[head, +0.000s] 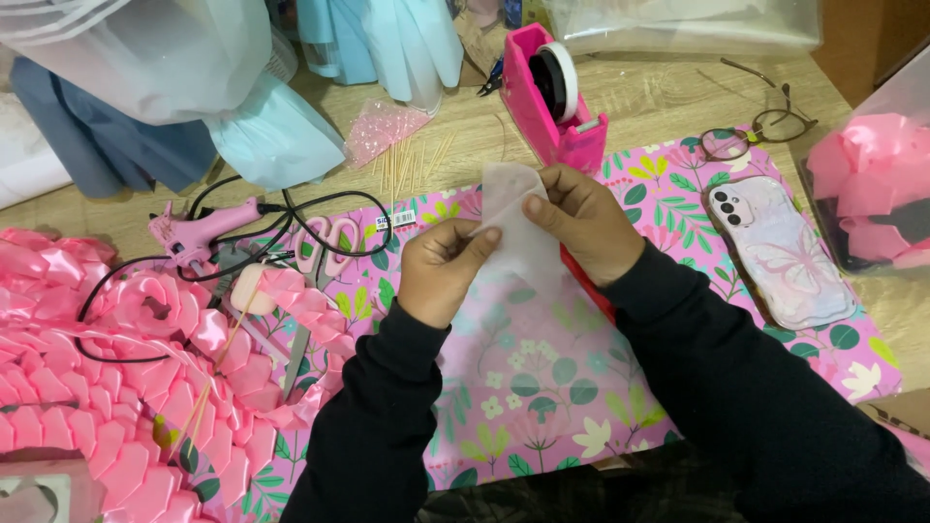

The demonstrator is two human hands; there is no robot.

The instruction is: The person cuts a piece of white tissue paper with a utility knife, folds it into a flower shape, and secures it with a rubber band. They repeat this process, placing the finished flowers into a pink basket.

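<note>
head view: i watch left hand point(441, 266) and right hand point(581, 221) pinch a translucent white ribbon piece point(513, 218) taut between fingertips, lifted above the floral pink mat point(542, 387).

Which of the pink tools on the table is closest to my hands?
The pink tape dispenser, standing just beyond the right hand. The pink glue gun and pink-handled scissors lie farther left.

My left hand point(441, 271) was raised at the centre of the frame, fingers curled inward, thumb pressed against the index finger in a pinch. My right hand point(581, 225) sat just beside it, a little higher and to the right, its thumb and fingertips also pinched together, knuckles turned upward. Both forearms, in dark sleeves, rose from the bottom edge and converged toward the middle.
</note>
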